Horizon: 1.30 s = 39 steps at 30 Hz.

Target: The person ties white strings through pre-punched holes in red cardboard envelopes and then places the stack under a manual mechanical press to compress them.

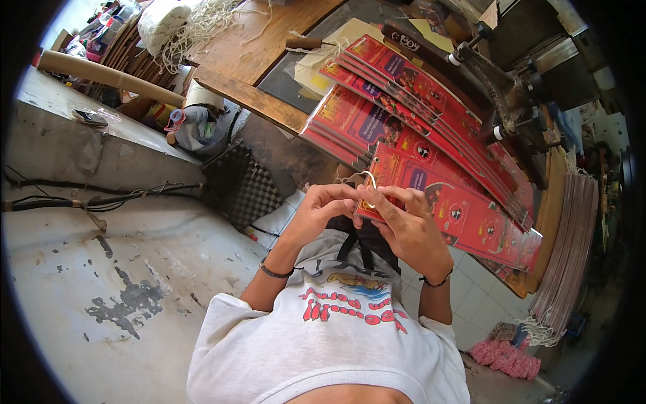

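Note:
A long red printed board (464, 215) slants from my hands toward the right, its near end between them. A white cord (367, 176) loops up from that end, close to a small metal eyelet. My left hand (324, 207) is closed, thumb and forefinger pinching the cord at the board's corner. Bent over the same end, my right hand (412, 225) is closed too, its fingertips pressed on the cord and the board's edge. The fingers partly hide where the cord meets the board. Beyond lie stacks of similar red boards (350, 118) on the workbench.
A wooden bench (235, 50) carries tangled white cord (202, 30) and a wooden-handled tool (304, 42). A dark metal machine (501, 94) stands at the right. Bundled boards (568, 249) hang beside pink string (505, 358). A pale wall ledge (87, 128) runs along the left.

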Each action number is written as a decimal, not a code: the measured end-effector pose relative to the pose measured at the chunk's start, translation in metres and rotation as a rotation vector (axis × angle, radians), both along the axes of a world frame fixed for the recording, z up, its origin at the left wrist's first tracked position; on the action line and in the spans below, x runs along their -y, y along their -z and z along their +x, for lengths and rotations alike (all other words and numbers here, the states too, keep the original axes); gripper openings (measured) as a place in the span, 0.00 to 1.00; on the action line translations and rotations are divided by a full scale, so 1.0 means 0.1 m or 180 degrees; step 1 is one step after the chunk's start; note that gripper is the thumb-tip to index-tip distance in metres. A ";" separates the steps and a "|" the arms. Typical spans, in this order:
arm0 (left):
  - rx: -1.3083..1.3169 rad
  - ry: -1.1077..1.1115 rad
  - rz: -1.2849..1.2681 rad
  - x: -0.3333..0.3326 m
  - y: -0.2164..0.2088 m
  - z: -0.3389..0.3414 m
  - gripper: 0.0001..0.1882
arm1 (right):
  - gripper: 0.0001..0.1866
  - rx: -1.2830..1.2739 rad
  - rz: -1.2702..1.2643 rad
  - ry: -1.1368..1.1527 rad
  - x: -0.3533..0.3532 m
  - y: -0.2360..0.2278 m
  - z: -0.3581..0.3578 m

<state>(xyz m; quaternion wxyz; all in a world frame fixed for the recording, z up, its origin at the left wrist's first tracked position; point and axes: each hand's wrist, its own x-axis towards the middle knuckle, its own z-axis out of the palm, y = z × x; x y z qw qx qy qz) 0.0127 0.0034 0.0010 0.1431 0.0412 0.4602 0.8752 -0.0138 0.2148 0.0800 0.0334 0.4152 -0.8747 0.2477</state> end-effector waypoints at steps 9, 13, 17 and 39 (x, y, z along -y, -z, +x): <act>0.0433 -0.0244 0.0448 -0.15 0.02 0.00 0.15 | 0.38 -0.0055 -0.0021 0.0007 -0.03 0.02 -0.04; 0.0307 -0.0328 0.0052 -0.18 -0.05 -0.06 0.14 | 0.38 -0.0235 0.0132 -0.0151 -0.05 0.07 -0.08; 0.0176 -0.0341 -0.0446 -0.20 -0.17 -0.14 0.11 | 0.40 -0.0148 0.0040 -0.0089 -0.08 0.12 -0.09; 0.0479 -0.0335 -0.0559 -0.19 -0.27 -0.23 0.08 | 0.28 0.0381 -0.0494 0.0141 -0.07 -0.02 -0.12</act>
